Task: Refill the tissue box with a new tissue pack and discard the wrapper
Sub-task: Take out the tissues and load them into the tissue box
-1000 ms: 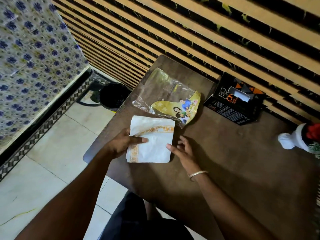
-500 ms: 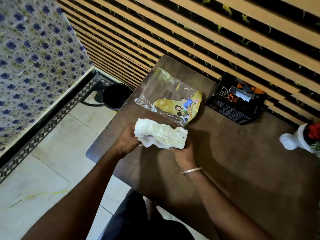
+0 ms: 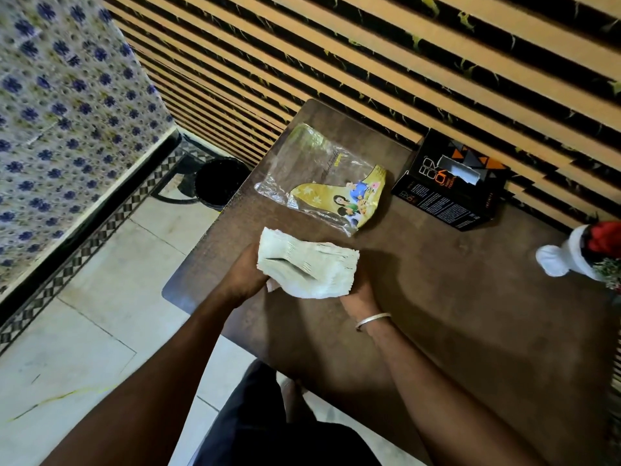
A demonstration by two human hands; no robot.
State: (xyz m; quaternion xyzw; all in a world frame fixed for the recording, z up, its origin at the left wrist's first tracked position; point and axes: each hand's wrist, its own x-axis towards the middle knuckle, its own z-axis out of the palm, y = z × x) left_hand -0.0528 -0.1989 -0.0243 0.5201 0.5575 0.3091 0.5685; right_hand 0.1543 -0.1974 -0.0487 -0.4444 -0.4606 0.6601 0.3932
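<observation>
A stack of white tissues (image 3: 307, 267) is held on edge just above the brown table (image 3: 453, 314), its folded layers facing me. My left hand (image 3: 242, 274) grips its left end and my right hand (image 3: 358, 292), with a metal bangle at the wrist, grips its right end from below. The empty clear wrapper (image 3: 322, 183) with a yellow printed corner lies flat on the table just beyond the stack. The black tissue box (image 3: 450, 186) sits at the back against the wall, a white scrap showing in its top slot.
A black waste bin (image 3: 220, 181) stands on the tiled floor left of the table's far corner. A white and red ornament (image 3: 578, 257) sits at the table's right edge. A slatted wall runs behind the table.
The tissue stack lay flat on the table a second ago. Both hands have lifted it and turned it up on edge, bending it a little.
</observation>
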